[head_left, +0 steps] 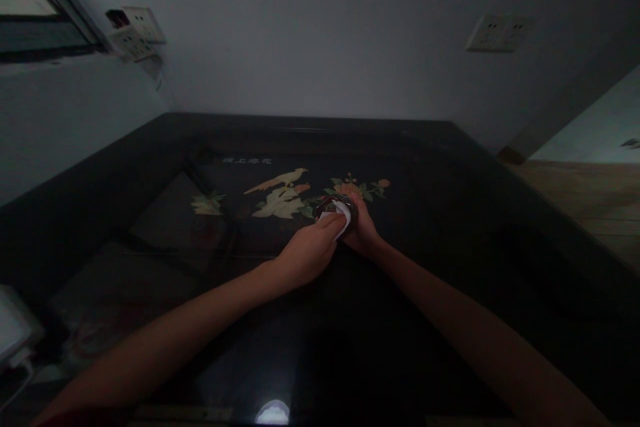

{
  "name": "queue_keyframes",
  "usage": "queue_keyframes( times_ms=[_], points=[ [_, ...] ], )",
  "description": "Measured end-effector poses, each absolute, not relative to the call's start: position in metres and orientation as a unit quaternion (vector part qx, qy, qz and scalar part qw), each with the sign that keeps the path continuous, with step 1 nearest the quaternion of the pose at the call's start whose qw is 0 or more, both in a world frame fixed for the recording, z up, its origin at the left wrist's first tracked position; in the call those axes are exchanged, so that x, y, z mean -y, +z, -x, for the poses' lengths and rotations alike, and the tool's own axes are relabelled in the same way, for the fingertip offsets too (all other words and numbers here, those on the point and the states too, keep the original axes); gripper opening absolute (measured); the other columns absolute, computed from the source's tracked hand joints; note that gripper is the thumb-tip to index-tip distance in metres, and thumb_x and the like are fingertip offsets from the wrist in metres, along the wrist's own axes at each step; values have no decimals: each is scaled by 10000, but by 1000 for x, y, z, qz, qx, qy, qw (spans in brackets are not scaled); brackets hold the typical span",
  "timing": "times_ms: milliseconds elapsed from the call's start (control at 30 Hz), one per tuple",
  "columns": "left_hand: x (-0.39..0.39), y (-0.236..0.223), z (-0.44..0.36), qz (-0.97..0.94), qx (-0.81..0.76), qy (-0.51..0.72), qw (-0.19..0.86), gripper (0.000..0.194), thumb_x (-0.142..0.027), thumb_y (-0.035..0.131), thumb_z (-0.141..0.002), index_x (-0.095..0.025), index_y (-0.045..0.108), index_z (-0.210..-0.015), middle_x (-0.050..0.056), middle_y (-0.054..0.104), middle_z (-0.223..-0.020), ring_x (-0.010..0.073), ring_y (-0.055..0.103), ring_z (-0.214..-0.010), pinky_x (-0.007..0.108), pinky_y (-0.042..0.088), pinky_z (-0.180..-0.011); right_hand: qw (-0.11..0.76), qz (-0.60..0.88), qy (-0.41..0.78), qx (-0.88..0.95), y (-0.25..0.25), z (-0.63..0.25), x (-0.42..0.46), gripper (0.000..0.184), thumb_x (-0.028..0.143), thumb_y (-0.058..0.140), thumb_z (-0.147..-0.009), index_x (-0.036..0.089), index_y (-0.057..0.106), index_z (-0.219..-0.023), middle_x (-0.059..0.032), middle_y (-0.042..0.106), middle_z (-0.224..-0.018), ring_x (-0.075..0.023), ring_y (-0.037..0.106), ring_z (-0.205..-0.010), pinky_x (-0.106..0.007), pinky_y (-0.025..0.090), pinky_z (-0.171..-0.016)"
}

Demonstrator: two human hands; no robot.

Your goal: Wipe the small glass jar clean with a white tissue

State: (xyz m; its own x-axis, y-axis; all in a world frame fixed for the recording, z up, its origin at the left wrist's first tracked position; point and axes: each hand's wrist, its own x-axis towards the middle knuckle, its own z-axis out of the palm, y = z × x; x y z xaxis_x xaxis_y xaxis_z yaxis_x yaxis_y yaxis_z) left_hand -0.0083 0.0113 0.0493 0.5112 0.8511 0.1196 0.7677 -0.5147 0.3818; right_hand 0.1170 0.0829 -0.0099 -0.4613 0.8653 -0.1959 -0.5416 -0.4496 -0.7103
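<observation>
Both my hands meet over the middle of a dark glossy table (450, 227) with an inlaid bird-and-flower picture (285, 197). My right hand (361, 227) is closed around a small shiny rounded metal object (334, 203). My left hand (309, 250) is closed on a small white cloth or tissue (340, 215) and presses it against that object. The scene is dim and the object's exact kind is hard to tell.
The table stands in a corner against a white wall. Wall sockets sit at upper left (135, 33) and upper right (497, 32). A white item (13, 327) lies at the table's left edge. Wooden floor (590, 200) shows at the right.
</observation>
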Motion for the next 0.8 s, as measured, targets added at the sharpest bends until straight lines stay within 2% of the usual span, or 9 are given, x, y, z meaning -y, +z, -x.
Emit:
queue_keyframes(
  times_ms=[300, 433, 600, 800],
  points=[
    [-17, 43, 12, -876, -474, 61, -62, 333, -129, 393, -907, -155, 467, -1230, 121, 526, -1295, 216, 588, -1064, 348, 514, -862, 443, 253, 812, 283, -11, -116, -87, 395, 541, 469, -840, 213, 678, -771, -17, 715, -701, -201, 665, -843, -309, 520, -749],
    [-15, 43, 11, -869, -481, 47, -108, 283, -138, 382, -923, -148, 524, -1168, 109, 592, -1177, 229, 597, -1027, 352, 516, -806, 455, 245, 807, 287, -13, -116, -87, 369, 538, 484, -837, 226, 677, -800, -6, 716, -726, -198, 660, -854, -311, 516, -757],
    [-10, 45, 9, -868, -482, 39, -116, 301, -126, 369, -923, -124, 528, -1179, 118, 604, -1142, 251, 594, -1004, 383, 515, -781, 446, 261, 804, 295, -17, -116, -86, 401, 561, 456, -838, 226, 676, -840, -22, 717, -763, -211, 649, -881, -326, 508, -757],
    [-12, 46, 10, -888, -453, 77, -23, 252, -104, 421, -887, -142, 560, -1093, 97, 609, -1133, 220, 564, -1058, 346, 482, -903, 427, 277, 797, 326, -13, -117, -83, 433, 587, 450, -816, 216, 670, -845, -30, 709, -771, -217, 637, -925, -332, 497, -785]
  ],
)
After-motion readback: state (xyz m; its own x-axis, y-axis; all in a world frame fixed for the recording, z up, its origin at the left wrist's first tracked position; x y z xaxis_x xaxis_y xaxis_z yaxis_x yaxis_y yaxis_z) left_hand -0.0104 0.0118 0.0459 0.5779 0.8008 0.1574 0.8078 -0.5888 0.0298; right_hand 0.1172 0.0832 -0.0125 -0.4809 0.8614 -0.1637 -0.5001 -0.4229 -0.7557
